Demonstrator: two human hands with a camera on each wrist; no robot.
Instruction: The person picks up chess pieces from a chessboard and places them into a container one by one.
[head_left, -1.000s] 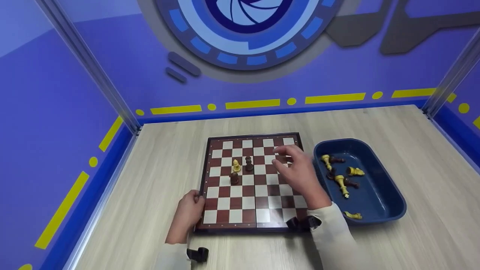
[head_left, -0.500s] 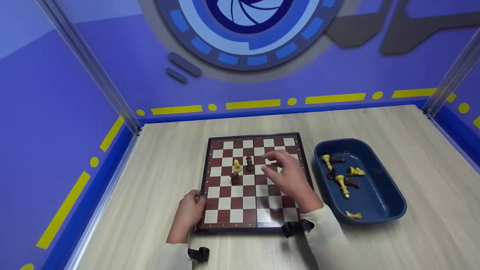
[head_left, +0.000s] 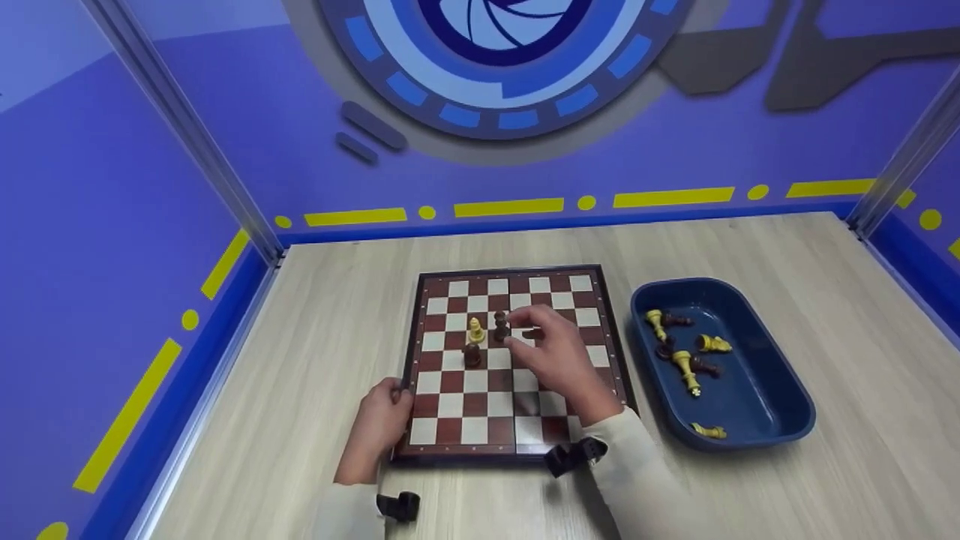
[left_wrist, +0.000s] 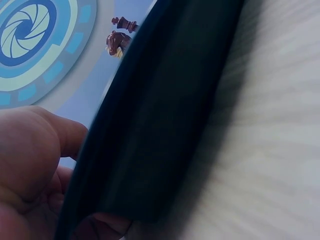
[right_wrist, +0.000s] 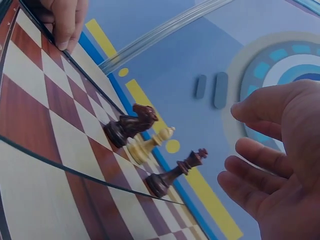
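Observation:
My left hand (head_left: pixel 381 414) holds the left edge of the chessboard (head_left: pixel 461 431), thumb at the rim. The left wrist view shows its fingers (left_wrist: pixel 70 135) at the board's dark side. Over the middle of the board is my right hand (head_left: pixel 555 352), thumb and fingers parted with nothing between them. Its fingertips come up close to a dark king (right_wrist: pixel 175 174) standing upright. Beside that king stand a cream bishop (right_wrist: pixel 148 146) and a dark knight (right_wrist: pixel 130 125), the knight nearest my left hand.
A blue tray (head_left: pixel 780 397) stands right of the board, with several dark and cream chess pieces, among them a cream king (head_left: pixel 685 371), lying in it. Blue panel walls (head_left: pixel 525 172) enclose the table (head_left: pixel 330 300) at the back and sides.
My right hand has moved left across the board, from its right part to beside the dark king. The left hand stays at the board's edge, and the pieces have not moved.

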